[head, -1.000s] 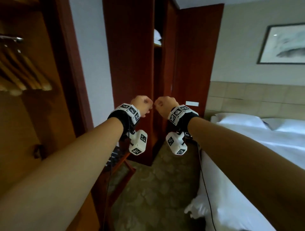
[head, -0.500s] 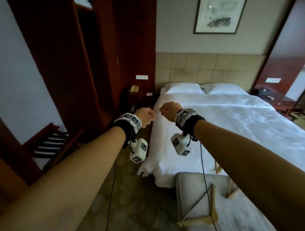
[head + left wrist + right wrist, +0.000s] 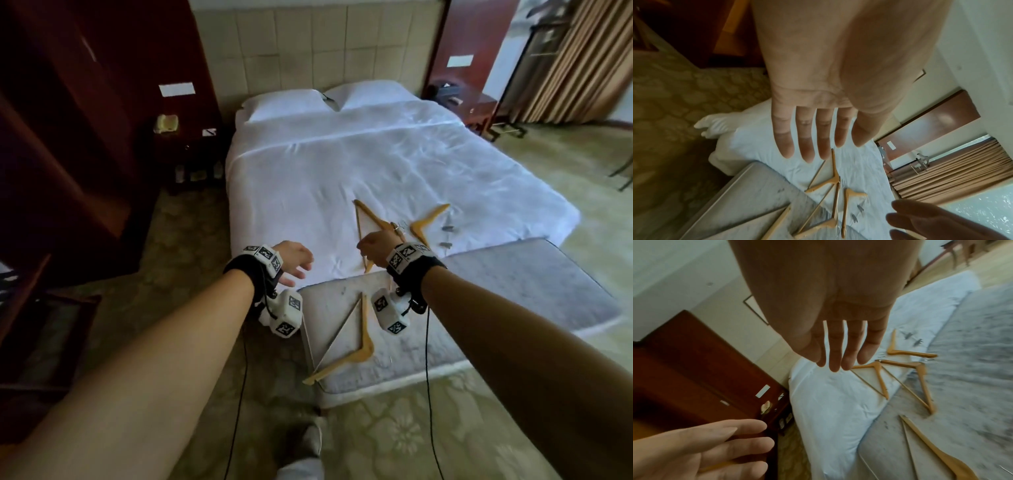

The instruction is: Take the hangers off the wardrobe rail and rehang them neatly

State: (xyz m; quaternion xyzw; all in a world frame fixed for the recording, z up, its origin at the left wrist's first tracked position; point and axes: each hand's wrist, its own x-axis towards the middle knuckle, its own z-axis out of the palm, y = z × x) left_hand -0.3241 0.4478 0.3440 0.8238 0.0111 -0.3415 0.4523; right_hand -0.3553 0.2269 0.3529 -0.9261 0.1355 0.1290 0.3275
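Several light wooden hangers lie flat at the foot of the white bed (image 3: 342, 164) and on the grey bench (image 3: 513, 291). One hanger (image 3: 346, 346) rests on the bench's left end. Another hanger (image 3: 368, 219) and a third hanger (image 3: 428, 219) lie on the sheet, with small metal clips (image 3: 447, 228) beside them. My left hand (image 3: 294, 262) hovers over the bed's near left corner with straight fingers (image 3: 807, 141), holding nothing. My right hand (image 3: 376, 246) hangs above the hangers on the sheet, its fingers (image 3: 838, 356) straight and empty. The wardrobe rail is out of view.
The dark red wardrobe (image 3: 68, 137) stands to the left, with a wooden luggage rack (image 3: 34, 308) below it. A nightstand with a phone (image 3: 166, 123) sits by the headboard. Tan curtains (image 3: 565, 61) hang at the far right. Patterned carpet (image 3: 191, 240) runs between wardrobe and bed.
My view has swung from the wardrobe down to the bed and bench. Both hands were fists held together; now they are spread apart with fingers straight, lower over the foot of the bed.
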